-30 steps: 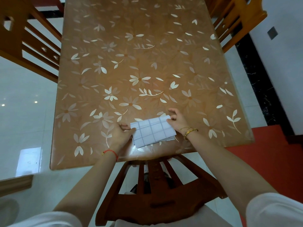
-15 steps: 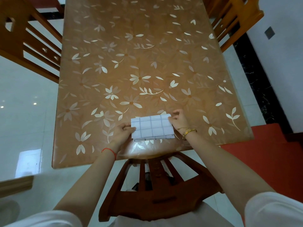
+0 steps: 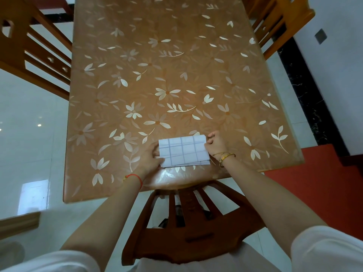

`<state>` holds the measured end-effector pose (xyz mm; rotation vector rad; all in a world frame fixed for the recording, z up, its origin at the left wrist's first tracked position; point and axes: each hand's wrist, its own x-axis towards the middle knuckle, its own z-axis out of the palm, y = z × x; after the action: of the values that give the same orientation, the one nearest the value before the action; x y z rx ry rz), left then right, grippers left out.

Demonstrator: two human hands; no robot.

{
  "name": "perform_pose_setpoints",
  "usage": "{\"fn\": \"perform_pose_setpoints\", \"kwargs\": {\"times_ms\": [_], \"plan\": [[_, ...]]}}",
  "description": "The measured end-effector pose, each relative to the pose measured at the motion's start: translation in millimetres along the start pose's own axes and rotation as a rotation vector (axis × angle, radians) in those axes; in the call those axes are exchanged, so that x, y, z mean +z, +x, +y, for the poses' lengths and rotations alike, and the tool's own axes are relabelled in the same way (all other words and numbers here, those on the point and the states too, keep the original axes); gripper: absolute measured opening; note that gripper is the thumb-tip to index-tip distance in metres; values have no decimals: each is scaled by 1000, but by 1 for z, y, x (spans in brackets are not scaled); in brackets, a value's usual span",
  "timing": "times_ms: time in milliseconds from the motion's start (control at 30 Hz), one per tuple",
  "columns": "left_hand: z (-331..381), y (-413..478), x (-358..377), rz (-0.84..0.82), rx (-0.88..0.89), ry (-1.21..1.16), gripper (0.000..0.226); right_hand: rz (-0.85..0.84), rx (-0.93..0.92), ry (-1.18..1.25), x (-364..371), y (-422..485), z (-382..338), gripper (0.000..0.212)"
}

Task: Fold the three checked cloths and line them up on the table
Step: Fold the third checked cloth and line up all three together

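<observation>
Reaching over a chair back (image 3: 186, 232), both arms end at the near edge of the surface (image 3: 176, 75). Left hand (image 3: 150, 159) pinches the left short edge of the folded checked cloth (image 3: 183, 151); right hand (image 3: 216, 145), fingers curled, pinches its far-right corner. The cloth lies flat between them, long axis left-to-right (lower layers peek out along its near edge). Neither hand is nearer.

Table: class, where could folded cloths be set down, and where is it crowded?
Free: everything beyond the checked cloth, and the strips outside the left hand and right hand. Crowded: the near edge middle, where both hands hold the cloth.
</observation>
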<state>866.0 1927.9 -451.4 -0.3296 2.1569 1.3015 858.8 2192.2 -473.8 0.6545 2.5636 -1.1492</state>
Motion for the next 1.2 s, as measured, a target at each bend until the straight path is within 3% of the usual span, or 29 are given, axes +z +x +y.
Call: {"fn": "perform_pose_setpoints", "kwargs": {"times_ms": [200, 467, 700, 867, 1033, 1200], "plan": [[3, -1, 1, 11, 29, 111, 73, -25, 8, -86, 1, -1, -6, 28], [12, -5, -4, 140, 106, 579, 65, -52, -65, -157, 2, -5, -12, 37], [10, -1, 1, 145, 332, 795, 68, 112, -485, -423, 8, -9, -22, 23], [5, 1, 8, 24, 288, 1005, 73, -128, -658, -587, 23, -15, -38, 47], [1, 5, 11, -49, 238, 1064, 71, -294, -624, -772, 46, -23, -44, 57], [-3, 5, 12, -42, 238, 1075, 72, -329, -585, -834, 55, -23, -44, 58]]}}
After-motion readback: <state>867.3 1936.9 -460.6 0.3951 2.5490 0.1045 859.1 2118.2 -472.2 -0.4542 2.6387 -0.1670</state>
